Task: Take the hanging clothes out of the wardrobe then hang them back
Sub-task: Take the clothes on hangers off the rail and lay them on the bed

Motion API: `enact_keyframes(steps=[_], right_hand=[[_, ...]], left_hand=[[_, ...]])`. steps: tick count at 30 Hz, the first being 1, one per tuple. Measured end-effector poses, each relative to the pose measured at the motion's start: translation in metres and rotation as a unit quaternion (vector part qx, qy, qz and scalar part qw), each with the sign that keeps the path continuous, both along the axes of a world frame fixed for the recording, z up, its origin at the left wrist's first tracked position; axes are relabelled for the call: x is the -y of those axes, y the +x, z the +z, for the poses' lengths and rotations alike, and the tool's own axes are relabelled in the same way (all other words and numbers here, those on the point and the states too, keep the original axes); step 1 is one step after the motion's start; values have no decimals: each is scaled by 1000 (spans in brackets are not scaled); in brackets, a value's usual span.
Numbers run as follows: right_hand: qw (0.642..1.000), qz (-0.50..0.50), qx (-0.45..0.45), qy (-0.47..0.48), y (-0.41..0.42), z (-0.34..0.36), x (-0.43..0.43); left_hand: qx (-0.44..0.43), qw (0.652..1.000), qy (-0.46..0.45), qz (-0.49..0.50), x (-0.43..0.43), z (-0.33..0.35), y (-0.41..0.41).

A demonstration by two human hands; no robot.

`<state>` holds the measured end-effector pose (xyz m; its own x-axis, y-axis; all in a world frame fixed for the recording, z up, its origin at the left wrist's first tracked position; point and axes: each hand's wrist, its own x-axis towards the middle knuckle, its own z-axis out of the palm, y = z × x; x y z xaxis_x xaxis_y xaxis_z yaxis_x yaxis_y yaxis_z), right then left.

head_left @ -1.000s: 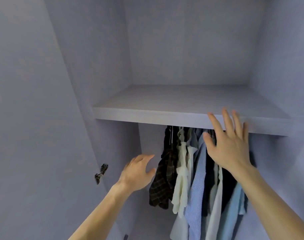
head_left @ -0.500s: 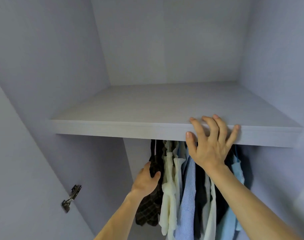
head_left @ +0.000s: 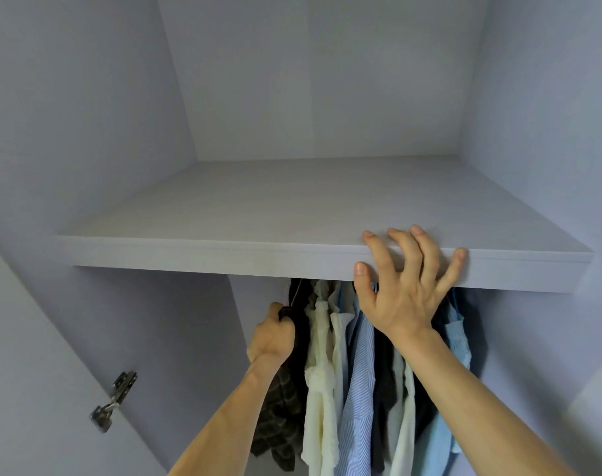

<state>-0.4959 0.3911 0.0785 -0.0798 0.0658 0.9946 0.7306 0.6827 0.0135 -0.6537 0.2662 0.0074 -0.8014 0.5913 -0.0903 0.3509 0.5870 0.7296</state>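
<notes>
While the shelf [head_left: 224,255] hid what they hung from, the clothes [head_left: 358,372] hung beneath it, hems cut off below. The left hand [head_left: 272,338] gripped the dark checked shirt [head_left: 282,424] near its top; the right hand [head_left: 406,293] rested spread-fingered on the shelf edge.

metal hinge [head_left: 113,401] | lower left, on pale door panel [head_left: 17,407] | grey shelf [head_left: 258,207] above
</notes>
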Motion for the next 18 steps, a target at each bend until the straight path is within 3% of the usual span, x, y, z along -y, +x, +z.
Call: enact_keyframes(steps=[9,18], right_hand=[[1000,1,4,-18,1,0,2],[996,30,27,-82,9,5,16]], left_hand=[[-67,997,37,-34,19,3,-15],[-48,989,136,44,28,17,-24]])
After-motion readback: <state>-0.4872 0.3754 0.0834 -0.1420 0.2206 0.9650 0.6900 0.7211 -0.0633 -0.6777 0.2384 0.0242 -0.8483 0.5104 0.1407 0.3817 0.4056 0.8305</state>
